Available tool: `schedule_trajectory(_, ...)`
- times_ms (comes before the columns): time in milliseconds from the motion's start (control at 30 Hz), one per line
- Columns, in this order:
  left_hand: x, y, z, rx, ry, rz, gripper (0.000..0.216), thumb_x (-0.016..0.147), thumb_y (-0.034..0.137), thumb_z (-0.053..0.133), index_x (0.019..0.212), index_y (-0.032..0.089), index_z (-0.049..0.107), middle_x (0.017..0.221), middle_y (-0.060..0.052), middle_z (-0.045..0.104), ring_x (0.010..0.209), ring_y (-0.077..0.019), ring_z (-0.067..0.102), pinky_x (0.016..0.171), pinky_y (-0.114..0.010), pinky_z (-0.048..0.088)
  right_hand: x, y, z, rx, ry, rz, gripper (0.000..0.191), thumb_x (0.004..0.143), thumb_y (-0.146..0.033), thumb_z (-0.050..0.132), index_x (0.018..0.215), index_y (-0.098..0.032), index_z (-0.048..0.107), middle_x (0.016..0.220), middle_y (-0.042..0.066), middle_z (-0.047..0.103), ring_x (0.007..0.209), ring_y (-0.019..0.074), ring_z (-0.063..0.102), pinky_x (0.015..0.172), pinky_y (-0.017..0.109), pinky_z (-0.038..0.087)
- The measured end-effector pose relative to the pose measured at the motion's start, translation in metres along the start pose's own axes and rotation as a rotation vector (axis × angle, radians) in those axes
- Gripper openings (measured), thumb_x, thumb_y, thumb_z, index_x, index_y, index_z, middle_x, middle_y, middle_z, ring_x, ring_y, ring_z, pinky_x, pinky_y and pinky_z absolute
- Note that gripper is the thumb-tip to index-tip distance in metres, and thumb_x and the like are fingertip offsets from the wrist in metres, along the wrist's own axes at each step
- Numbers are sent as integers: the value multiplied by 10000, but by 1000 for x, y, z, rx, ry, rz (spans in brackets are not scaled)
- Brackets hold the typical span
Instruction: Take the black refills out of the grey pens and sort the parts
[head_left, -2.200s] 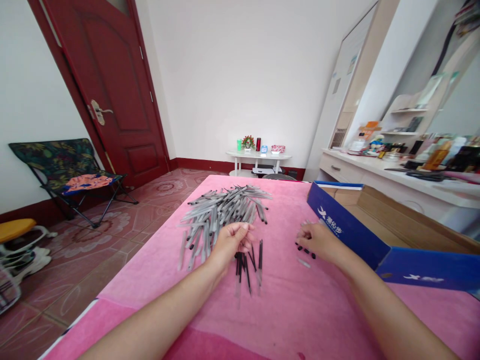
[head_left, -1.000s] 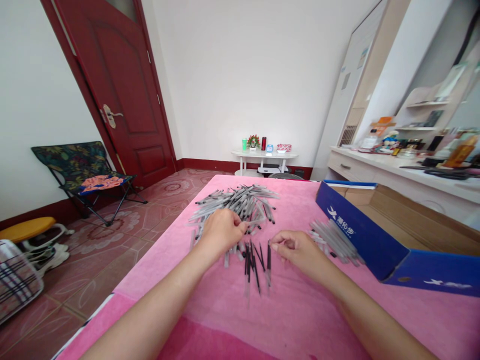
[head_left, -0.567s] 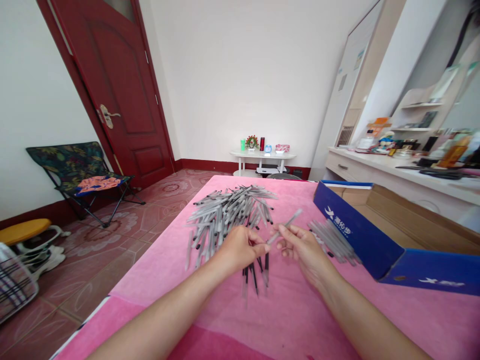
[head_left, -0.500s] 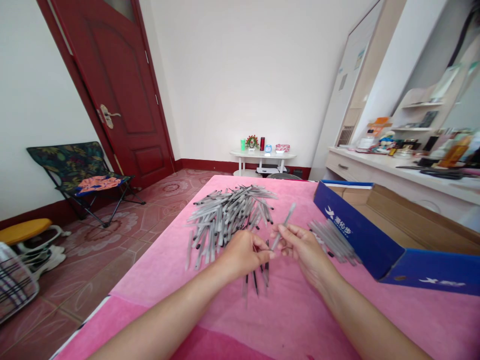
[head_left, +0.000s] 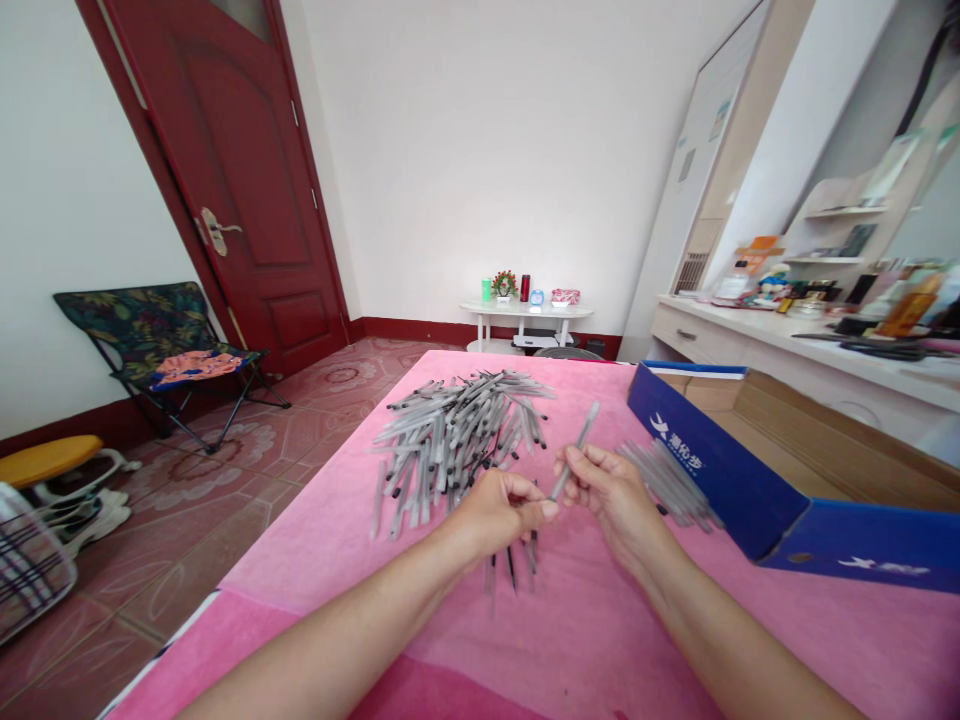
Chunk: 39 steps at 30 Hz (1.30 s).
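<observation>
Between my hands is a slim grey translucent pen [head_left: 589, 424], tilted up and to the right. My right hand [head_left: 600, 485] is closed around its middle, thumb on top. At its lower end my left hand [head_left: 510, 508] pinches the tip, thumb against forefinger; the exact tip is hidden by the fingers. Beyond my left hand lies a loose heap of similar pens [head_left: 457, 430], some with black ends. A few thin dark pieces [head_left: 511, 568] lie on the cloth below my left hand. Right of my right hand, more pens [head_left: 675, 485] lie side by side in a row.
An open blue cardboard box [head_left: 720, 480] stands at the right, beside the row of pens. Pink cloth [head_left: 600, 640] covers the table. Farther off are a small white table [head_left: 517, 308], a folding chair [head_left: 142, 320] and a cluttered dresser [head_left: 795, 340].
Both hands have shifted slightly to the right with the pen. The heap, the row of pens and the box stay where they were.
</observation>
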<state>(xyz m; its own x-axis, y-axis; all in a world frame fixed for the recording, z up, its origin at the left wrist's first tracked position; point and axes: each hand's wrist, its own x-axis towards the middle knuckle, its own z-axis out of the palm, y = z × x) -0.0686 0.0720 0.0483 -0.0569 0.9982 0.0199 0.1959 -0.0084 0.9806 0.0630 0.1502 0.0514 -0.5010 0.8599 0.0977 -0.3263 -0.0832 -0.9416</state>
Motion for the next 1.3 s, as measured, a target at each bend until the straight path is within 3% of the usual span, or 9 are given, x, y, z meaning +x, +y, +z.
schedule_trajectory(167,5,0,-8,-107,112,121,322,701,429,570,771,116,594,564,6,525,427,-68,447,406,-172,298,-4,-1,6,102,-24,66,198,681,-290,675,813,-143,661,681,20,639,663,103,594,635,211,511)
schedule_trajectory(300,11,-3,-23,-25,249,187,301,724,417,550,726,121,600,509,25,513,403,-63,424,411,-176,301,-1,-5,1,135,7,29,181,696,-299,659,817,-165,649,693,-3,613,604,88,566,548,212,521)
schedule_trajectory(433,13,1,-39,35,259,181,288,711,398,570,670,116,609,518,21,520,400,-62,417,412,-182,308,6,-12,-13,127,68,-18,130,684,-258,671,758,-161,626,640,-29,573,508,53,513,473,172,499)
schedule_trajectory(600,14,2,-44,-222,350,205,287,713,401,581,756,118,602,619,-9,570,491,-81,507,454,-171,364,3,-11,-9,80,35,66,139,652,-224,693,712,-131,611,636,6,614,528,75,572,521,175,506)
schedule_trajectory(733,11,2,-33,-416,252,242,363,735,380,568,1026,163,580,937,-80,615,754,-152,585,564,-206,446,-6,-5,7,91,-46,176,149,654,-242,691,707,-133,604,656,17,639,511,75,581,507,170,500)
schedule_trajectory(833,6,4,-24,-424,140,278,351,742,363,569,1015,144,597,1014,-110,613,866,-182,572,647,-231,457,-13,-2,15,90,-123,246,149,709,-283,641,732,-140,606,646,12,636,478,63,566,475,158,480)
schedule_trajectory(967,3,4,-16,-536,70,251,307,704,368,620,899,132,603,883,-90,653,680,-129,589,675,-243,440,-20,-4,21,63,-300,330,235,771,-373,554,812,-149,609,562,-20,584,384,53,501,391,157,413)
schedule_trajectory(1067,4,0,-14,-624,56,214,297,702,378,623,853,127,576,777,-60,649,508,-62,513,565,-194,411,-23,-5,22,41,-391,341,270,790,-406,520,805,-148,598,507,-41,545,334,44,447,363,156,371)
schedule_trajectory(1300,1,-6,-6,-603,155,163,278,710,345,622,832,101,571,757,-64,637,544,-81,540,522,-191,436,-20,0,22,-156,-371,226,332,751,-424,554,626,-117,574,542,-1,598,344,33,446,373,152,304)
